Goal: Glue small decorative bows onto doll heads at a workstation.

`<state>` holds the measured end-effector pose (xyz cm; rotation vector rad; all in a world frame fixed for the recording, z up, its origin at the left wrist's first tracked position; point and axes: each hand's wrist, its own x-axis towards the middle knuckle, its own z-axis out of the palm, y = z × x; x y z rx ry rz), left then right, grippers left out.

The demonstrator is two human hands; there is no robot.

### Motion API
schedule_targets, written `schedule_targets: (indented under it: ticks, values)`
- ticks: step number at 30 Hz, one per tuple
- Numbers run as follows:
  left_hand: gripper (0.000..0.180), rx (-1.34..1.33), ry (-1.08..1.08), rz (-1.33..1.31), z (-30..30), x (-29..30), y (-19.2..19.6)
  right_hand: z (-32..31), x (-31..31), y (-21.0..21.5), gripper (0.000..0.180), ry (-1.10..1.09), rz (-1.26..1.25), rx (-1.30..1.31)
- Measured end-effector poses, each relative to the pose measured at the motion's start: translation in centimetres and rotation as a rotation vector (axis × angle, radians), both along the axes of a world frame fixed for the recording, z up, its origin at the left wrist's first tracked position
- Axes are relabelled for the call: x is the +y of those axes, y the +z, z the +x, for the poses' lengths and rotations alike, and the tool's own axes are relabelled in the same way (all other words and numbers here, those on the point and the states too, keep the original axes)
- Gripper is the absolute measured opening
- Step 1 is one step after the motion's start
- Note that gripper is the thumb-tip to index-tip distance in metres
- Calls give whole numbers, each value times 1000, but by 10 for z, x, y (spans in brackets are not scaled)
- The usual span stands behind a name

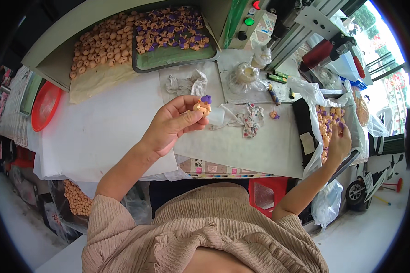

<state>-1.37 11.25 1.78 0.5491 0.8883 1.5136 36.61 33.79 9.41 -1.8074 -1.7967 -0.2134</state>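
Note:
My left hand [166,125] is raised over the middle of the white-covered table, its thumb and fingers pinched on a small toy figure [202,108], tan with a purple top. At the right, my right hand [340,144] reaches into a plastic-lined box [304,116] of similar tan and purple figures [323,125]. Its fingertips are closed together at the pile; what they hold is too small to tell. Another tan and purple piece [274,115] lies alone on the table between my hands.
Behind are a dark-rimmed tray [180,61] of purple and tan figures and a pile of round tan pieces [102,43]. A red basin [46,107] stands far left. Cloths [252,120], a plastic-wrapped jar [245,75] and a red-handled machine [316,54] occupy the back right.

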Motion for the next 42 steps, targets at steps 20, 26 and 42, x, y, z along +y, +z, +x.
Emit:
schedule_targets:
  ticks: [20,26,42]
  values:
    - [34,1075,344,145,69,222,-45,-22,-38,14,23,554,-65,237]
    - [31,1315,454,384,73,220,-40,-63,-34,36,19,741,-62,314]
    - [30,1219,433,392,67,212,-38,-220,26,198,60,1019,63,597]
